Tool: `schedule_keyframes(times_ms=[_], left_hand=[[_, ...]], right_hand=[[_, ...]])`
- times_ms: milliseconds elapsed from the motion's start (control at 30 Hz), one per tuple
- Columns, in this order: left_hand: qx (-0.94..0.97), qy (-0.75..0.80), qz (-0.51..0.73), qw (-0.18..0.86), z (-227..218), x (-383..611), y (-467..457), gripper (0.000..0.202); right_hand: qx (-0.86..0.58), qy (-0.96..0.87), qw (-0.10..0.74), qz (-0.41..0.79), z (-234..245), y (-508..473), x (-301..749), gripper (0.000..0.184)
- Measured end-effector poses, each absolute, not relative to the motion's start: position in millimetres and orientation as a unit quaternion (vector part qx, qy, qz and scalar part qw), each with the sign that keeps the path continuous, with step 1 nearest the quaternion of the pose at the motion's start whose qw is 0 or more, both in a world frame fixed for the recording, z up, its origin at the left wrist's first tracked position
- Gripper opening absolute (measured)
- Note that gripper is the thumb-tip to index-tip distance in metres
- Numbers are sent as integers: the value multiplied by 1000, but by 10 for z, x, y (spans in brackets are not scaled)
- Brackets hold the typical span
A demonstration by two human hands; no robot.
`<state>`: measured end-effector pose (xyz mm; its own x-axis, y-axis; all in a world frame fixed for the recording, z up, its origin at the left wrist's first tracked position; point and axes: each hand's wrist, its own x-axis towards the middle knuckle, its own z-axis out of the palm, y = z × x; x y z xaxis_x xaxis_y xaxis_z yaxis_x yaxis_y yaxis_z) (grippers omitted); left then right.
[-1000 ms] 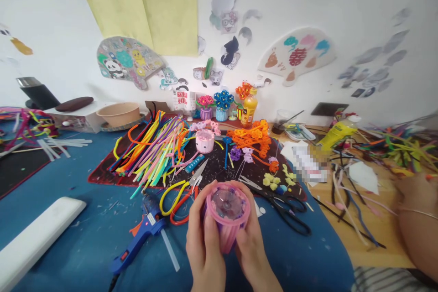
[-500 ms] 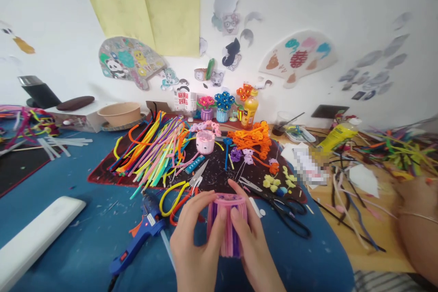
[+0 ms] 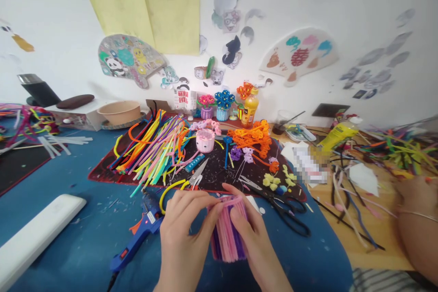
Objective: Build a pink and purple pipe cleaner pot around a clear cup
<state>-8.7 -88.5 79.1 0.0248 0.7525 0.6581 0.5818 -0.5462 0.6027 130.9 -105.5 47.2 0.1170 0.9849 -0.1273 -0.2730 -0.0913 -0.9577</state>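
A small pot made of pink and purple pipe cleaners (image 3: 228,237) is held upright near the front of the table. My left hand (image 3: 188,228) pinches the pink rim at its upper left with thumb and fingers. Around the right side wraps my right hand (image 3: 252,232), its thumb pressed on the front. The pot's back is hidden by fingers. Left of my hands lies a blue hot glue gun (image 3: 143,232). Yellow-handled scissors (image 3: 173,189) lie just beyond my left hand, partly covered by it. Black scissors (image 3: 284,210) rest to the right.
Colourful pipe cleaners (image 3: 153,146) spread over a dark mat (image 3: 102,169). Beyond stand a pink pot (image 3: 205,140), orange pipe-cleaner flowers (image 3: 251,139) and a juice bottle (image 3: 250,108). A white bar-shaped object (image 3: 41,242) lies left. Another person's arm (image 3: 417,228) rests at right.
My left hand has shifted left and turned, now pinching the rim at its left corner. The pot has tilted slightly, and the orange scissor handle is now covered by my left hand.
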Motion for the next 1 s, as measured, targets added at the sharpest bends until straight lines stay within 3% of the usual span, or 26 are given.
schedule_keyframes(times_ms=[333,567,767,1000], left_hand=[[747,461,478,32,796,-184,-848,4],[748,425,495,119,857,-232,-796,11],[754,469,452,86,799,-232,-782,12],[794,431,425,52,761,-269,-751,10]], right_hand=[[-451,-298,554,633,537,-1029,1298,58],[-399,-215,552,699,531,-1046,1293,52],[-454,-248,551,655,414,-1001,1290,54],[-413,-312,527,674,354,-1016,1355,66]])
